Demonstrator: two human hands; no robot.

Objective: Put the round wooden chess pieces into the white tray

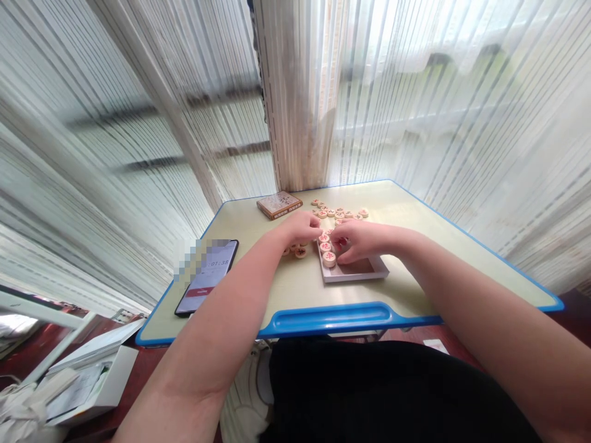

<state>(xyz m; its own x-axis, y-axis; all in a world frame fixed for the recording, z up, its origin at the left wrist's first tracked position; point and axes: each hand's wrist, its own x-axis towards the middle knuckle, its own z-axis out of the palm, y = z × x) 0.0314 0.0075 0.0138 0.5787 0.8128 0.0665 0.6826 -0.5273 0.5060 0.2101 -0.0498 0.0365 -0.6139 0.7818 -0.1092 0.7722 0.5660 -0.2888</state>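
Right grip (pixel 355 239) over tray (pixel 354 277), red-lettered pieces (pixel 329 259) just beside

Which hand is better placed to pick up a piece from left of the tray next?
Probably the left hand: it is close to the loose pieces there. The right hand is over the tray, beside the red-marked pieces, so it would have farther to reach.

The head camera looks forward and down over the nearby table (pixel 295 289).
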